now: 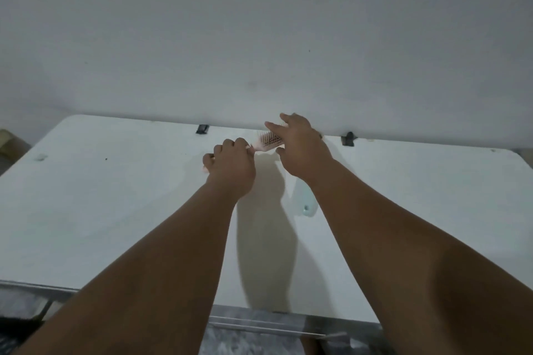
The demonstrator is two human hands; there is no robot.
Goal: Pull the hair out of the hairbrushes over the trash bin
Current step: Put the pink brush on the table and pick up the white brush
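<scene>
Above the counter [115,196], the left hand [229,166] grips the pink hairbrush [268,142] by its handle; its head (bristles up) runs rightward under the right hand [301,150], whose fingers are spread.

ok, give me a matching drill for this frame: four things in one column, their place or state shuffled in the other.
1 pink hairbrush
2 pale blue hairbrush
3 black clips
4 right hand

a at the far edge of the table
b held by the left hand
c lying on the table, partly under the right forearm
d fingers spread over the bristles

Pairs: 1-b, 2-c, 3-a, 4-d
</scene>
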